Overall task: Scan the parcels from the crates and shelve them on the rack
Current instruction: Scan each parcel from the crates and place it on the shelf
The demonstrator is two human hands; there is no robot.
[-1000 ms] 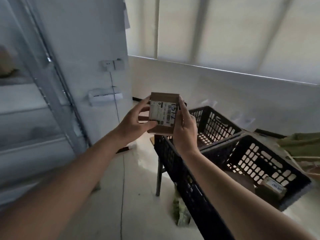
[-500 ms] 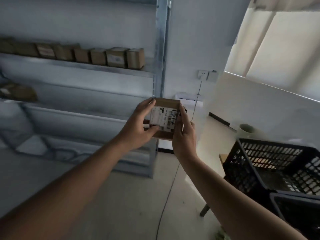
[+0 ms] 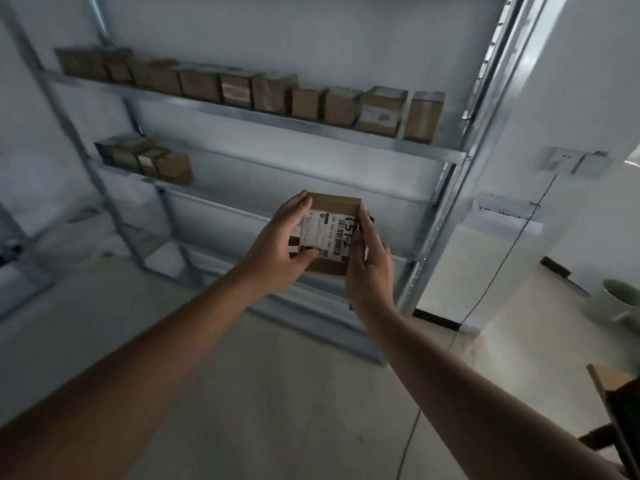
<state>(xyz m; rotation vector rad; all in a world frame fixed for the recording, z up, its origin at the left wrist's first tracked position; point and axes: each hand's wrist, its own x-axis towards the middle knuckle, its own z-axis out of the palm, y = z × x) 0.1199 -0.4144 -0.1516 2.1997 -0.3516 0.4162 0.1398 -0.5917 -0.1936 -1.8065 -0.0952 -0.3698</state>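
A small brown cardboard parcel point(image 3: 333, 206) with a white barcode label and handwritten digits is held up in front of me. My left hand point(image 3: 277, 247) grips its left side, thumb across the label. My right hand point(image 3: 369, 265) grips its right edge. Behind it stands the grey metal rack point(image 3: 346, 135). The rack's upper shelf carries a long row of brown parcels point(image 3: 379, 110). A few parcels point(image 3: 152, 161) sit at the left of the shelf below. The crates are out of view.
A white wall with a socket point(image 3: 571, 164) and a hanging cable stands right of the rack. A pale bucket point(image 3: 620, 301) sits on the floor at the far right. A wooden corner point(image 3: 602, 379) shows at the lower right edge. The floor is pale concrete.
My view has swung left from the black crates to face the rack. Both hands have kept the same hold on the parcel and carried it along.
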